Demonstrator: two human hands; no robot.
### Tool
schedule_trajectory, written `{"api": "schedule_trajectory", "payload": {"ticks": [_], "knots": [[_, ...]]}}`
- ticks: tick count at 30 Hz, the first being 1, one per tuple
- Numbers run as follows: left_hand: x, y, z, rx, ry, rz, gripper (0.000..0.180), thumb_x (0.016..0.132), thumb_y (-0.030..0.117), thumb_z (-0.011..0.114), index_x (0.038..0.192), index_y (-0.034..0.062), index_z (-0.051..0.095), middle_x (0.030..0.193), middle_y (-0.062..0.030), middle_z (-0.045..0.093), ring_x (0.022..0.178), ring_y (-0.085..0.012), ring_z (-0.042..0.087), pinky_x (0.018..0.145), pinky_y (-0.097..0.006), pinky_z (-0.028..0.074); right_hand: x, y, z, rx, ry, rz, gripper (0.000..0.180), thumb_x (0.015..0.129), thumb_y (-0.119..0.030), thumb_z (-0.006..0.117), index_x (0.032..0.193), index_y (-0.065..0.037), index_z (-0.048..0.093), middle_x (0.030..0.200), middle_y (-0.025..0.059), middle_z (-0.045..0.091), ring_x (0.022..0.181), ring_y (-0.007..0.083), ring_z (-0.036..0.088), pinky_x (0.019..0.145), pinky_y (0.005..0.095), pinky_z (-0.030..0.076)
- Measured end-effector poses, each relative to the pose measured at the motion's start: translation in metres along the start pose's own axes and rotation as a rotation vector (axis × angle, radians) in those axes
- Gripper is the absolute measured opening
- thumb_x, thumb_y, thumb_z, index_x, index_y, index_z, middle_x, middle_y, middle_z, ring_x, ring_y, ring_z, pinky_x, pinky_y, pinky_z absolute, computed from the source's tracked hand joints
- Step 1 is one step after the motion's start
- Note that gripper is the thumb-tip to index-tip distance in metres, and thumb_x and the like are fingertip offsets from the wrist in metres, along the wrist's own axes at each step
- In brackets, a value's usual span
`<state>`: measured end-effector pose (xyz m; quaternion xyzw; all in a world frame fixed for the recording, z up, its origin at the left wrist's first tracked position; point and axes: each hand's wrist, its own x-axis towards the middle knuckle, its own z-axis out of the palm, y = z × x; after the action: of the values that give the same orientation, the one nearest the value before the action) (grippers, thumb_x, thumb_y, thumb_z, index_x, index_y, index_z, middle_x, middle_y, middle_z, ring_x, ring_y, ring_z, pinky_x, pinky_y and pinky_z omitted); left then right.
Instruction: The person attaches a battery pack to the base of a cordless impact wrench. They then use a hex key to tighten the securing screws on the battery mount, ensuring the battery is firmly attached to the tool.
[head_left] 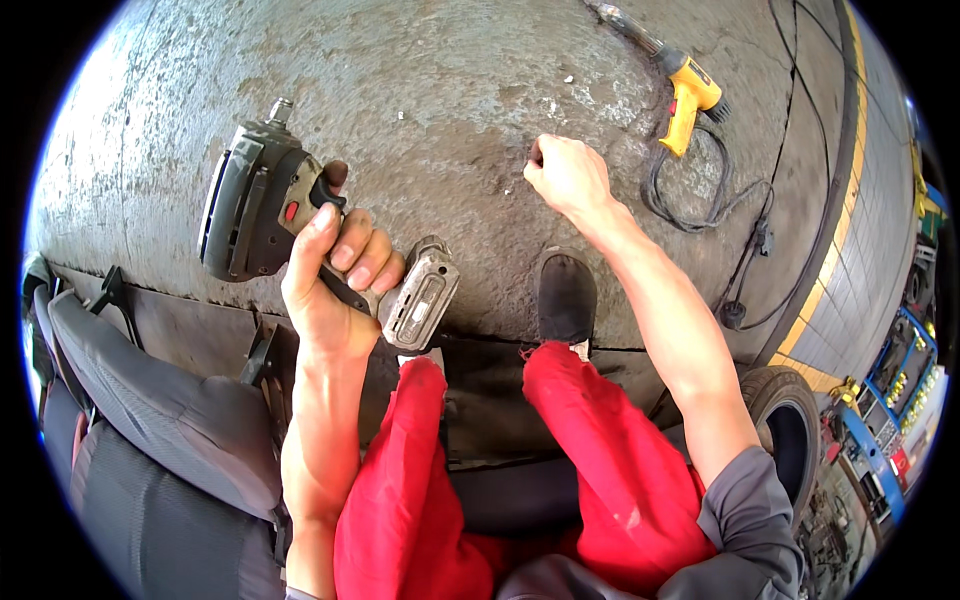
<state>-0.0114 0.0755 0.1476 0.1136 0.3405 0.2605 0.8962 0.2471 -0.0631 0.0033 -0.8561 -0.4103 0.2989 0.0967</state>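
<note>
A dark cordless impact wrench (245, 210) is held up at the left, its square drive pointing away from me. My left hand (335, 270) is wrapped around its grip, with a finger by the trigger. A worn grey battery pack (422, 300) forms the base of the handle. Out ahead, to the right of the wrench, my right hand (570, 178) is closed in a fist above the concrete. Its fingertips are turned out of sight, so whatever it may hold is hidden.
A yellow heat gun (692, 95) lies at the far right with its black cord (705, 215) coiled beside it. Dark car seats (165, 385) stand at my left. A tyre (785, 425) is by my right elbow, near a blue rack (905, 365) of parts.
</note>
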Motion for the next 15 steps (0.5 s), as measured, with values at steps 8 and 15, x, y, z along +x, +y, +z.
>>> {"api": "schedule_trajectory", "payload": {"ticks": [8, 15], "knots": [[0.002, -0.003, 0.010, -0.011, 0.078, 0.010, 0.042, 0.111, 0.025, 0.060, 0.150, 0.0124, 0.056, 0.072, 0.0071, 0.040, 0.061, -0.0068, 0.040, 0.060, -0.028, 0.039, -0.103, -0.084, -0.082, 1.116, -0.107, -0.058, 0.016, 0.099, -0.012, 0.080, 0.111, -0.002, 0.075, 0.091, -0.0009, 0.073, 0.080, 0.0044, 0.066, 0.071, 0.0258, 0.056], [-0.001, -0.009, 0.021, 0.045, 0.102, 0.008, 0.041, 0.112, 0.025, 0.058, 0.150, 0.0095, 0.057, 0.073, 0.0082, 0.038, 0.060, -0.0050, 0.039, 0.058, -0.026, 0.038, -0.115, -0.101, -0.093, 0.909, -0.013, -0.403, 0.017, 0.093, -0.003, 0.085, 0.107, -0.003, 0.076, 0.106, 0.0055, 0.071, 0.085, 0.0099, 0.069, 0.068, 0.0244, 0.054]]}}
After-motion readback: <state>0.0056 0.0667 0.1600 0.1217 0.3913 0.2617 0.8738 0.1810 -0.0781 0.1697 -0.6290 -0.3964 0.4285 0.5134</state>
